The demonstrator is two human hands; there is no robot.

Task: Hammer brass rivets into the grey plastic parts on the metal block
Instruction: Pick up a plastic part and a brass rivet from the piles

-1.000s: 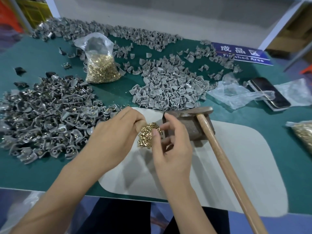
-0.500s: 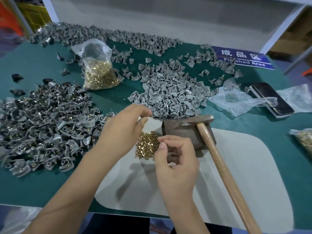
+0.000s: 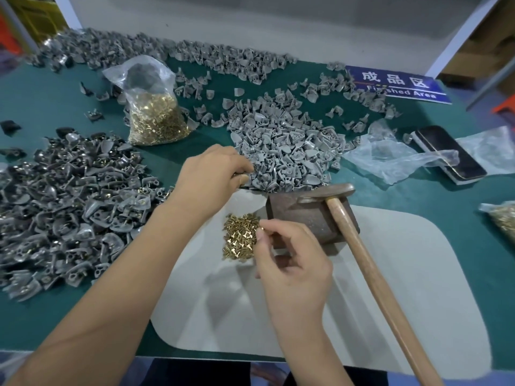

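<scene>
A dark metal block point(image 3: 303, 218) stands on a white mat point(image 3: 404, 288). A hammer lies with its head point(image 3: 331, 192) on the block, and its wooden handle point(image 3: 376, 280) runs toward me at the right. A small heap of loose brass rivets point(image 3: 238, 240) lies just left of the block. My right hand point(image 3: 292, 266) pinches thumb and forefinger at the heap's right edge, seemingly on one rivet. My left hand point(image 3: 213, 174) reaches to the near edge of the light grey plastic parts pile point(image 3: 287, 149), fingers closed on a part there.
A large pile of darker parts with brass rivets in them point(image 3: 64, 204) fills the left. A clear bag of rivets point(image 3: 153, 118) stands behind. Crumpled plastic point(image 3: 390, 157), a phone point(image 3: 451, 154), a blue sign point(image 3: 398, 84) and another rivet bag point(image 3: 501, 218) lie to the right.
My left hand has moved away from the rivet heap, up and right to the grey parts pile. My right hand has drawn back slightly and stays pinched beside the rivets. The hammer has not moved.
</scene>
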